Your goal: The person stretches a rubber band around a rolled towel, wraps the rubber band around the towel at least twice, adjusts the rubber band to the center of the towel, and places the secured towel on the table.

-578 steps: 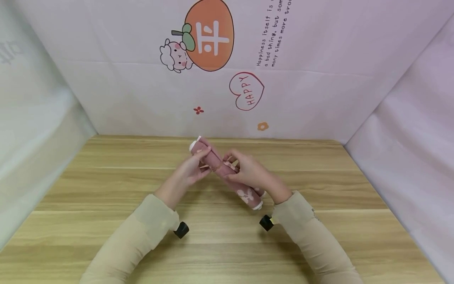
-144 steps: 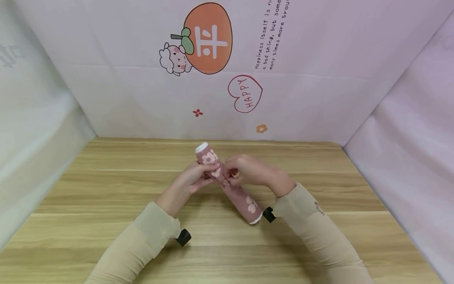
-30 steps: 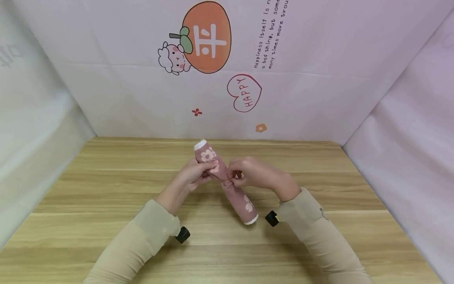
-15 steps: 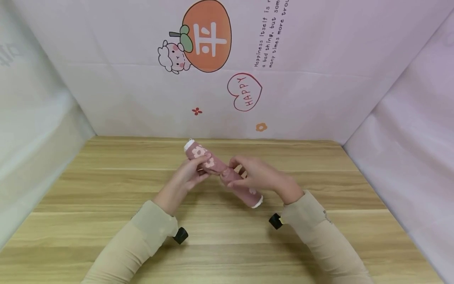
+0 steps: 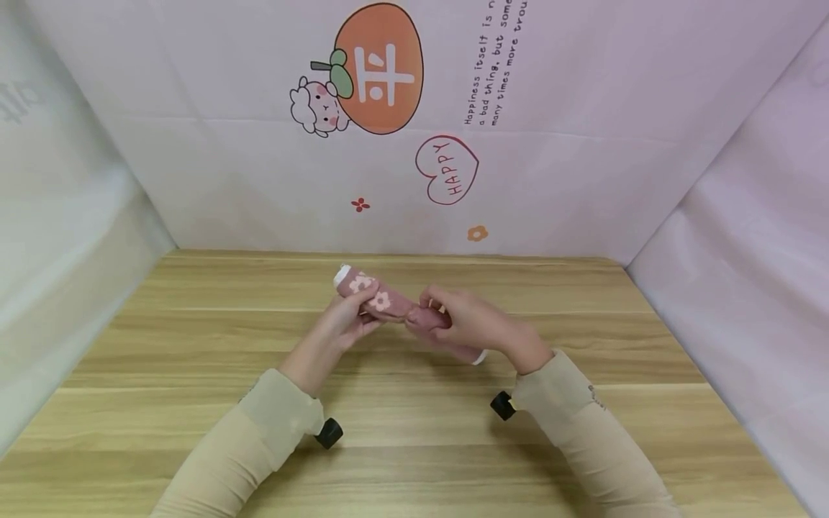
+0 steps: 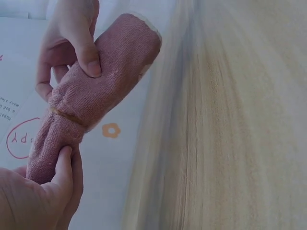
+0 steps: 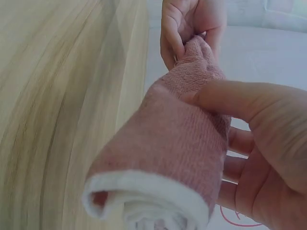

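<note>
A rolled pink towel (image 5: 396,306) with pale flowers and white hems is held slantwise above the table. A thin brownish band (image 6: 69,116) cinches it near its middle, as the left wrist view shows. My left hand (image 5: 342,318) grips the left half, thumb on top and fingers beneath. My right hand (image 5: 478,322) holds the right half just past the band, its thumb (image 7: 225,98) pressed on the cloth and its fingers behind. In the right wrist view the towel's end with its white hem (image 7: 139,182) shows rolled layers. Part of the right half is hidden behind my right hand.
The wood-grain table (image 5: 401,460) spreads beneath both arms. A white printed cloth (image 5: 259,180) stands at the table's back edge, with more white cloth at both sides. Small black cameras (image 5: 329,433) sit at the sleeve cuffs.
A second ago my right fingertips pinched at the towel's narrowed middle; they have since moved onto its right half. The towel has swung flatter, its right end rising and its left end shifting left.
</note>
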`<state>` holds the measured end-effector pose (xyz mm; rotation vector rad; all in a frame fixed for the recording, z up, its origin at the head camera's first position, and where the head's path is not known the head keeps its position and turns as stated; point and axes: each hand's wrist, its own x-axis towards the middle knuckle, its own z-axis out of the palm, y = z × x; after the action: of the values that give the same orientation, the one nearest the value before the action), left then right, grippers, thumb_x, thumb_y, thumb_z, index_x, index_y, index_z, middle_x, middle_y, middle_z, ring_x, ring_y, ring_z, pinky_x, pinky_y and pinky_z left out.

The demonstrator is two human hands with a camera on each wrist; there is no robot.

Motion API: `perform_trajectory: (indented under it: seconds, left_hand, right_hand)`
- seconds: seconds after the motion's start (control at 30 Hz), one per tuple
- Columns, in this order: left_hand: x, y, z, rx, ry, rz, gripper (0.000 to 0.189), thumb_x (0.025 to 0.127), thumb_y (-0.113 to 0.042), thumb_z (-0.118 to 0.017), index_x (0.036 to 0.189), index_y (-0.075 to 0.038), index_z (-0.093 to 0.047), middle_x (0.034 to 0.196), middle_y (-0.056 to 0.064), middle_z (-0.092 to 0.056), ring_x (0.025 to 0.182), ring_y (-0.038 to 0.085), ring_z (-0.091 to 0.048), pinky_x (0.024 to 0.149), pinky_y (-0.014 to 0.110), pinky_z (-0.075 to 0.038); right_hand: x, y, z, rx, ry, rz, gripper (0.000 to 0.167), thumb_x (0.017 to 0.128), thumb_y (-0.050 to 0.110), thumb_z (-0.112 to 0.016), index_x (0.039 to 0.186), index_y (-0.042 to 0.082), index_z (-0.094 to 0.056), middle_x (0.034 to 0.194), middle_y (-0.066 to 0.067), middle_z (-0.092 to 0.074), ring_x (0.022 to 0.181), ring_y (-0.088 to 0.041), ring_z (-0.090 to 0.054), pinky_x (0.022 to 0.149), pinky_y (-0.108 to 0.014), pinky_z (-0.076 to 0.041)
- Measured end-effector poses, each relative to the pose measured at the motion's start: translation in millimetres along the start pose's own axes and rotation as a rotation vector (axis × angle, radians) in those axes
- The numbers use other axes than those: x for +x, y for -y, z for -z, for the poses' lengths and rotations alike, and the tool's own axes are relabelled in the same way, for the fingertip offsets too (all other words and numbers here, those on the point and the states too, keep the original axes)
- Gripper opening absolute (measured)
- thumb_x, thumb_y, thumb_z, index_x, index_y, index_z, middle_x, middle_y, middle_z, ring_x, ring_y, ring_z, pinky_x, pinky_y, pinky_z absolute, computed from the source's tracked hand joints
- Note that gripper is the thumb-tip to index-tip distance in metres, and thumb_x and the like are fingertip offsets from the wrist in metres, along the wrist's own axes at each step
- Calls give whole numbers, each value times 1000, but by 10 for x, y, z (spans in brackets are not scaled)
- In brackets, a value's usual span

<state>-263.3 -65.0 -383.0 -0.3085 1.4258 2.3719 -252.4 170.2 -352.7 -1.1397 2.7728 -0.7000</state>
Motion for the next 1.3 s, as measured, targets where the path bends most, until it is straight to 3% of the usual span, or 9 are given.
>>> perform_trajectory:
  seconds: [0.2,0.33,0.47,0.57,0.7,0.87,1.0,1.2,1.3]
  left_hand:
    - [16,17,35,14,8,19,51,110,-17,-48,157,-5,-33,152,24,-43,138,35,-45,110,42,-42]
    - [2,-19,72,34,26,26,39,108,-16,-52,145,-5,-44,134,19,-55,121,30,-56,107,40,-46]
    - [-11,-71,119,28,40,28,19,104,-9,-57,123,-9,-53,112,9,-59,99,20,-61,89,31,-57]
    - [-7,-108,173,22,38,21,15,102,-4,-59,115,-9,-55,105,7,-60,92,18,-62,79,27,-58]
    - [-4,-156,276,71,23,7,14,100,-3,-61,113,-8,-55,100,5,-59,86,15,-62,81,26,-57]
    - [3,-189,392,226,40,-15,35,99,-1,-62,133,1,-51,106,7,-56,86,13,-60,90,28,-55]
    - [14,-198,460,416,92,-54,53,99,0,-62,148,7,-43,113,7,-54,84,11,-58,81,24,-54]
    - [41,-199,498,626,144,-80,49,95,4,-67,141,8,-51,127,16,-55,74,10,-57,59,21,-49]
    - [53,-198,512,756,160,-100,47,93,5,-67,138,7,-54,133,22,-54,76,14,-58,57,23,-49]
  right_hand:
    - [-9,-31,-9,-36,11,11,35,88,1,-78,117,7,-59,108,-11,-68,86,-17,-61,70,-30,-51]
    - [-12,-46,-11,-50,2,12,29,93,8,-75,118,9,-60,101,-6,-67,77,-14,-56,68,-30,-49]
    - [-29,-73,-2,-49,-33,27,27,94,7,-74,119,9,-62,97,-4,-67,75,-13,-55,69,-32,-50]
    - [-42,-91,3,-61,-58,31,30,93,3,-75,119,8,-62,102,-6,-69,78,-15,-59,73,-34,-53]
    - [-47,-130,0,-94,-94,56,31,92,6,-77,118,8,-62,103,-6,-71,79,-16,-61,73,-36,-55]
    - [-48,-204,-5,-149,-129,97,31,91,6,-79,117,10,-63,107,-5,-72,91,-18,-68,78,-39,-57]
    - [-54,-244,-11,-183,-134,99,30,91,4,-79,117,9,-65,110,-7,-72,97,-21,-69,80,-41,-58]
    - [-78,-303,-42,-239,-141,99,32,88,4,-81,117,9,-67,110,-6,-72,99,-22,-69,82,-41,-57]
    - [-82,-326,-71,-260,-138,117,31,88,6,-82,115,8,-68,109,-6,-71,97,-21,-68,82,-39,-57]
